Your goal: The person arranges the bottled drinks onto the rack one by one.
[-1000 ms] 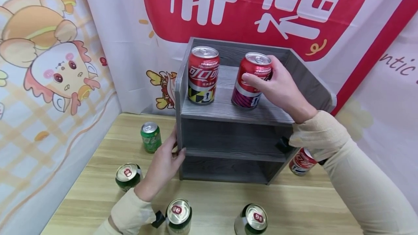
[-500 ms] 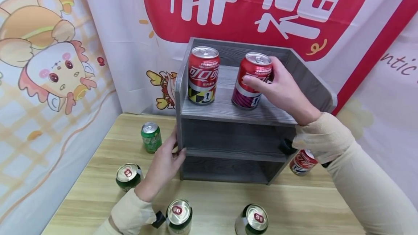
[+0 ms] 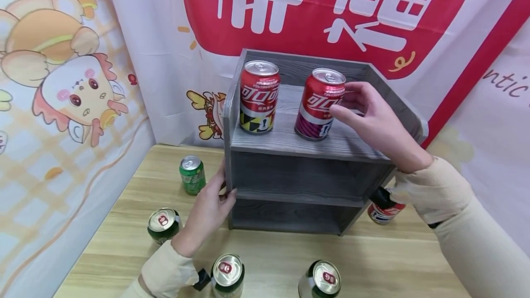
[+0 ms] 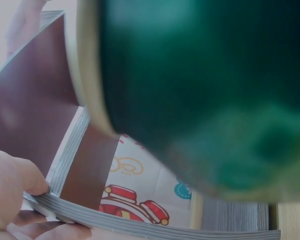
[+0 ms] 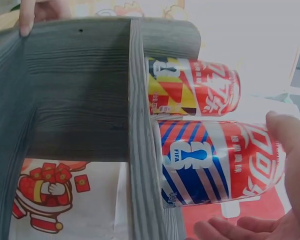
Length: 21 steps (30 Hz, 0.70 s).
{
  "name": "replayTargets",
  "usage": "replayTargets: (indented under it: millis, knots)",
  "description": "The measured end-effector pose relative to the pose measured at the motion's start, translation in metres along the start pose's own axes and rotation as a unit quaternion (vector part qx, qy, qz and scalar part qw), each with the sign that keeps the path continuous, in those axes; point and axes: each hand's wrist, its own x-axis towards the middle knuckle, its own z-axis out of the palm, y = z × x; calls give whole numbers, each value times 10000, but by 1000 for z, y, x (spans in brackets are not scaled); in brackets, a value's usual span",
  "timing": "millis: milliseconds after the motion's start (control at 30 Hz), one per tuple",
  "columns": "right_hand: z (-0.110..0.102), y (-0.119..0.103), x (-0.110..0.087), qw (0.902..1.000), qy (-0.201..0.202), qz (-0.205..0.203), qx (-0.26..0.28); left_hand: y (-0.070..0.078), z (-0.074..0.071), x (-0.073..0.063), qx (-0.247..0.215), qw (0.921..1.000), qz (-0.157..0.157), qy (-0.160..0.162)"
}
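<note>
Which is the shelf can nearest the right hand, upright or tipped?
Upright: the red can stands on the top shelf, its silver lid facing up.

Red can on the left (image 3: 260, 100) of the shelf (image 3: 290, 169) says 可口可 in big white characters, so yeah, Coca-Cola in Chinese, with FIFA WORLD CUP in tiny letters up near the rim. Red can on the right (image 3: 315, 109) shows 可口, and the right wrist view catches FIFA on its white trophy badge (image 5: 192, 155). Far-right wall cloth (image 3: 492, 118) just has "ntic", the tail of some word. Giant white characters on the red banner (image 3: 319, 13) run off the top, can't read 'em. Green can's (image 3: 192, 180) label is too small to make out.
</note>
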Motion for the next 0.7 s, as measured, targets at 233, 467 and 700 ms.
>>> replayTargets:
  millis: [233, 467, 700]
  knots:
    - [-5, 8, -16, 9998, -123, 60, -129, -1, 1, -1, -11, 10000, 21, 28]
    - [-11, 11, -30, 9990, -450, 47, -60, -2, 1, -1, -23, 10000, 5, 35]
    - [-16, 20, -44, 9987, -462, -158, 115, 0, 0, 0, 12, 10000, -28, 20]
